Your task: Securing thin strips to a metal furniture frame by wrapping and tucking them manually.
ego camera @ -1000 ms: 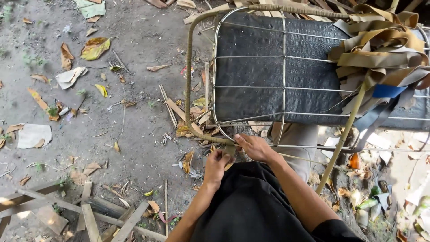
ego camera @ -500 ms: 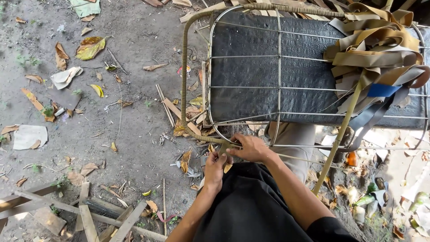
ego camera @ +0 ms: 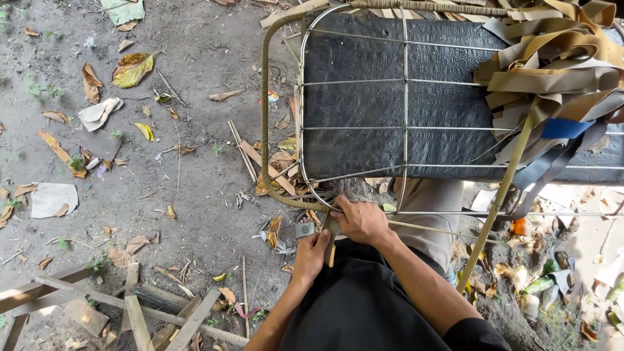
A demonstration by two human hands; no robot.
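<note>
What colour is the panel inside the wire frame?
Black panel, textured; clearest in the head view.

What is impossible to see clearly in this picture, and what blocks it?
Head view only:
- Right hand: its palm and fingertips are hidden by the hand's own back where it grips the wrapped frame rim.
- Left hand: the small grey object beside it is too small to identify.
- Bundle of tan strips: cut off by the right edge.
- Black panel: its far end is covered by the strips.
</note>
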